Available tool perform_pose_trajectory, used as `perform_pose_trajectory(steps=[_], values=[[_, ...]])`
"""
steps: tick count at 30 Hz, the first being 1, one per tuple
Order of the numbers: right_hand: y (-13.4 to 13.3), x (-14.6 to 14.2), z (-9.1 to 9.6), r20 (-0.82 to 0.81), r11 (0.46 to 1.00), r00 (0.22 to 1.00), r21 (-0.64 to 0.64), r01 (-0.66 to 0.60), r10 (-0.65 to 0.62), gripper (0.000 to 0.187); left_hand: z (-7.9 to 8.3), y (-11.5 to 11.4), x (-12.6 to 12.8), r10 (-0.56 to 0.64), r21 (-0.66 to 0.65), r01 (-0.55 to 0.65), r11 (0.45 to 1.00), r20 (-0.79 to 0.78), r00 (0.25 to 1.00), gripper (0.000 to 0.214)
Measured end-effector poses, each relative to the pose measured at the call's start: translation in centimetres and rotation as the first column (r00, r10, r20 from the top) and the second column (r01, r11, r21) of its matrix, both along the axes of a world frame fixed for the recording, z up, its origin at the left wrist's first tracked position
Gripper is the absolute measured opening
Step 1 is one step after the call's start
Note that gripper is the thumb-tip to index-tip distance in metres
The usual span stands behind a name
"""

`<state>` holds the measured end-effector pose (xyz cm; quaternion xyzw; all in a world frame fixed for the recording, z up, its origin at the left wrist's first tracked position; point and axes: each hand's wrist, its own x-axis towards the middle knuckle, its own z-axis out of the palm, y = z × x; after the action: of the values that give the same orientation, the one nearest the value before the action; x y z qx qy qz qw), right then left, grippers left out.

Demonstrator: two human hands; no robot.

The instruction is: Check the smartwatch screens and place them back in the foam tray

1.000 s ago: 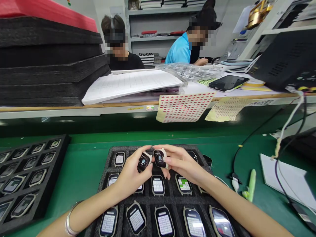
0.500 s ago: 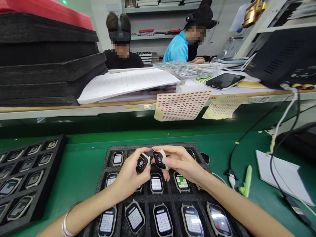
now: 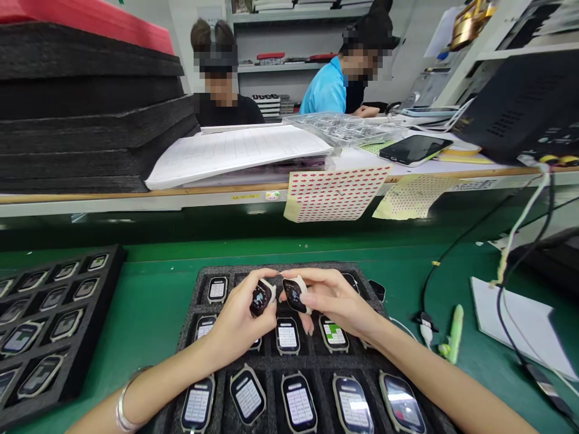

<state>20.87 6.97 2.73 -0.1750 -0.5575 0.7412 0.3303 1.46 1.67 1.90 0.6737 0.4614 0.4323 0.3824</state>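
My left hand [image 3: 244, 313] is closed around a smartwatch [image 3: 261, 298] with a dark lit face, tilted on its side. Close beside it, my right hand [image 3: 332, 296] pinches another smartwatch [image 3: 294, 295] between thumb and fingers, its pale case edge showing. Both watches are held above a black foam tray [image 3: 271, 361], a small gap between them. In the tray's compartments lie several more watch bodies, among them one with a white grid on its screen [image 3: 287, 335] and one with green patches [image 3: 333, 333]. My hands and forearms hide some compartments.
At left, a second foam tray [image 3: 102, 301] holds several watches. A green pen-like tool [image 3: 456, 334], cables [image 3: 425, 322] and white paper [image 3: 520, 319] lie at right. The shelf ahead carries stacked foam [image 3: 90, 132], papers and a phone [image 3: 415, 149]. Two people [image 3: 228, 111] work beyond.
The view has shifted very slightly. Both hands keep the same hold on the two watches, with hardly any movement.
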Motion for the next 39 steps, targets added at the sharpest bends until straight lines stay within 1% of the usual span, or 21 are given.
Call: perform_pose_trajectory(steps=[4, 8, 12, 17, 23, 28, 32, 34, 36, 37, 39], values=[[-0.1, 0.0, 0.0, 0.004, 1.0, 1.0, 0.004, 0.005, -0.005, 0.039, 0.0, 0.0, -0.1, 0.044, 0.025, -0.044, 0.999, -0.017, 0.999, 0.041], [-0.2, 0.0, 0.1, 0.001, 0.999, 1.0, -0.029, 0.013, -0.013, 0.04, -0.2, -0.1, -0.2, 0.05, 0.028, -0.049, 0.998, -0.014, 0.999, 0.041], [-0.2, -0.1, 0.3, 0.0, 0.999, 0.999, -0.038, 0.037, -0.037, 0.041, -0.4, 0.1, -0.3, 0.108, 0.032, -0.108, 0.994, 0.003, 0.994, 0.039], [-0.2, 0.0, 0.3, 0.007, 0.998, 0.999, -0.039, 0.048, -0.047, 0.04, -0.6, 0.4, -0.4, 0.068, -0.001, -0.068, 0.998, -0.003, 0.998, 0.037], [-0.2, 0.0, 0.2, 0.019, 0.998, 0.998, -0.028, 0.061, -0.061, 0.043, -0.4, 0.3, -0.3, 0.015, 0.025, -0.013, 1.0, -0.052, 0.999, 0.033], [-0.1, 0.1, 0.1, 0.005, 0.999, 0.999, -0.028, 0.047, -0.047, 0.044, -0.2, 0.1, -0.4, 0.116, 0.073, -0.113, 0.991, -0.05, 0.992, 0.039], [-0.1, 0.1, 0.1, 0.016, 0.999, 0.999, -0.028, 0.029, -0.028, 0.041, -0.4, 0.1, -0.4, 0.104, 0.081, -0.1, 0.992, -0.052, 0.993, 0.036], [-0.2, 0.1, 0.1, 0.031, 0.999, 0.999, -0.035, 0.02, -0.019, 0.041, -0.3, 0.1, -0.3, 0.106, 0.064, -0.104, 0.992, -0.035, 0.994, 0.036], [-0.2, 0.1, 0.2, 0.042, 0.998, 0.999, -0.06, 0.006, -0.004, 0.044, 0.1, 0.2, -0.3, 0.124, 0.008, -0.124, 0.992, 0.029, 0.992, 0.042], [-0.2, 0.1, 0.2, 0.04, 0.997, 0.999, -0.076, 0.0, 0.003, 0.045, 0.5, 0.2, -0.4, 0.122, -0.048, -0.119, 0.992, 0.082, 0.989, 0.048], [-0.1, 0.0, 0.2, 0.029, 0.995, 1.0, -0.104, -0.007, 0.01, 0.045, 1.4, 0.1, -0.9, 0.092, -0.199, -0.048, 0.979, 0.217, 0.972, 0.057]])
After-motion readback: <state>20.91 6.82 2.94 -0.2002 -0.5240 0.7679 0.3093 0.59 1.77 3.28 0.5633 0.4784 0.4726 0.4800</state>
